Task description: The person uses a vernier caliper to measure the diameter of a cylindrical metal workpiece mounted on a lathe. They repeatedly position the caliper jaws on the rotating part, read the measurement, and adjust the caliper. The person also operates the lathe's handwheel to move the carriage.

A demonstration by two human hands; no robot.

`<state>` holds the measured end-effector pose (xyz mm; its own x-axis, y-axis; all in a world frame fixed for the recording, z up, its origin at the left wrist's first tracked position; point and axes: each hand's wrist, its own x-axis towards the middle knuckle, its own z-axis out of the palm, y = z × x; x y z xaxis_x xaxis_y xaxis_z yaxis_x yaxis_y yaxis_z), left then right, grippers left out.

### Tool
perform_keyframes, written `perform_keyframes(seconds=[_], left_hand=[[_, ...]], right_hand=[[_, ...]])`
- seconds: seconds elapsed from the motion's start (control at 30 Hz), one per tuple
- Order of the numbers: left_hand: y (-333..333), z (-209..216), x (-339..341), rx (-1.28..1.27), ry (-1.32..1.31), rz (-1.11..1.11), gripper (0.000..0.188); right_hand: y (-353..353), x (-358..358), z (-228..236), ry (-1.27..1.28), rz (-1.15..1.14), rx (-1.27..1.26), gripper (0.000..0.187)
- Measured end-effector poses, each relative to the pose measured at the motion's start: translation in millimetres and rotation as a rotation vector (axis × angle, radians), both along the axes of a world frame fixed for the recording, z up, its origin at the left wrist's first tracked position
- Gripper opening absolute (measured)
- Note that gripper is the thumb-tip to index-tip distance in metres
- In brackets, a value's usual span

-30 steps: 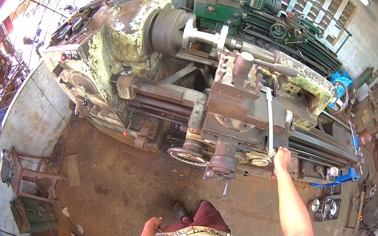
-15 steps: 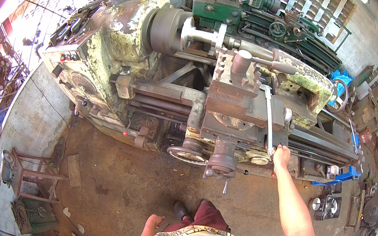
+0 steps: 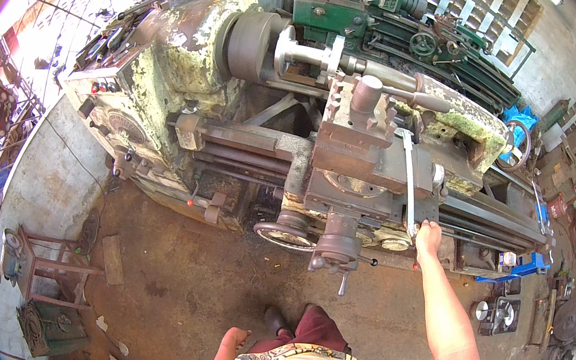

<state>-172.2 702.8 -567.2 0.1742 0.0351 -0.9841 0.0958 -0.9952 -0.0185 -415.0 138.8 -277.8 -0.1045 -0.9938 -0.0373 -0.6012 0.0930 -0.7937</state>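
Note:
A large worn lathe with flaking pale-green paint stands before me. My right hand (image 3: 427, 238) is closed at the front of its carriage (image 3: 347, 185), beside the lower end of a long silver wrench-like bar (image 3: 410, 181). What the fingers grip is hidden; a red knob (image 3: 416, 266) shows just below them. Held between the chuck (image 3: 253, 47) and the tailstock (image 3: 467, 121) is a bright flanged metal shaft (image 3: 307, 53). My left hand (image 3: 234, 338) hangs by my waist, its fingers loosely bent and no object visible in it.
A spoked handwheel (image 3: 285, 235) and a crank handle (image 3: 342, 284) jut from the lathe's front. Hand tools (image 3: 117, 38) lie on the headstock. Behind stands a green lathe (image 3: 338, 14). At left are a metal stool frame (image 3: 56, 260) and a green box-like machine (image 3: 55, 327).
The bright flange next to the chuck differs slightly in outline. Both my hands stay where they were.

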Motion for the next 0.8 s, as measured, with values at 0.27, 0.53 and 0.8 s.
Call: perform_keyframes(seconds=[0.27,0.53,0.8], left_hand=[[-1.0,6.2,2.0,0.033,0.075,0.074,0.062],[-3.6,10.0,0.1,0.054,0.101,0.073,0.055],[-2.9,18.4,0.6,0.008,0.132,0.126,0.053]], right_hand=[[6.4,4.0,8.7,0.011,0.001,-0.026,0.032],[6.8,4.3,8.8,-0.001,0.012,-0.033,0.032],[0.5,1.0,-0.8,0.008,-0.022,0.001,0.033]])
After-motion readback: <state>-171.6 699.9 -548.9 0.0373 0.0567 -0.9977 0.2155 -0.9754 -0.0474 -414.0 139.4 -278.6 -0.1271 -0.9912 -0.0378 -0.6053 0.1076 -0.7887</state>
